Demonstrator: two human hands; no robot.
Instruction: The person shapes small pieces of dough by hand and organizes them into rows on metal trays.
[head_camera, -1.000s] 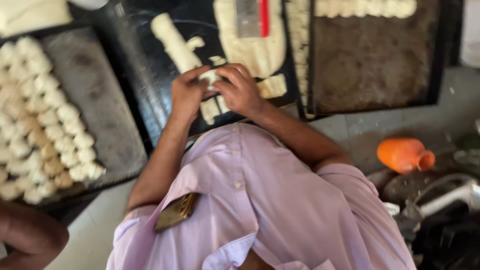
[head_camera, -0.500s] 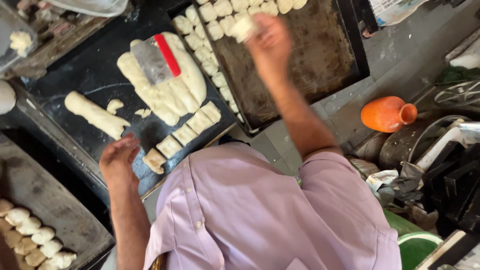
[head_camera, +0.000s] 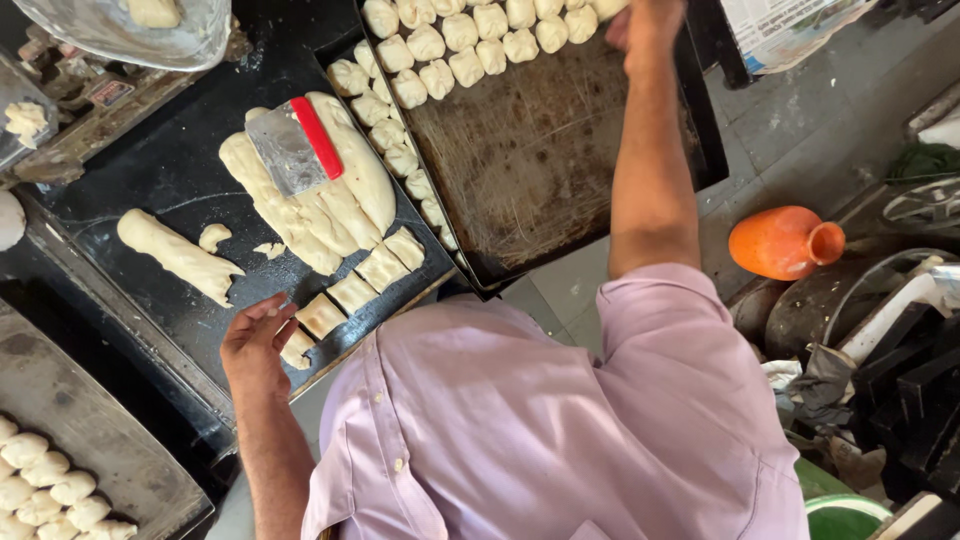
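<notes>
1. Pale dough is at the left hand (head_camera: 255, 345). The hand lies low on the black table (head_camera: 150, 180), palm down, its fingers loosely spread and only slightly bent. The fingertips rest on the end dough piece (head_camera: 298, 352) and are not closed round it.
2. That piece is the nearest of a row of cut pieces (head_camera: 365, 280). The row's long axis runs on a slant away from the left hand, up and to the right, towards the baking tray (head_camera: 530, 170). The left hand is much the nearer one to it.
3. The right hand (head_camera: 645, 22) is stretched far forward over the tray's far end, partly cut off by the frame edge. I cannot tell how far open it is, or whether it holds anything. It is just beside the shaped dough lumps (head_camera: 450, 45), which lie in rows along the tray's far and left edges — the middle of the tray is bare, dark metal.
4. Beyond the cut row lies the uncut dough slab (head_camera: 340, 205), long axis on the opposite slant. A steel scraper (head_camera: 290, 150) with a red handle lies flat on it.
5. Left of that is a dough log (head_camera: 175, 255) with small scraps beside it.
6. Further out — a second tray (head_camera: 100, 430) at lower left with more lumps, and an orange jug (head_camera: 785, 242) on the floor at right.
</notes>
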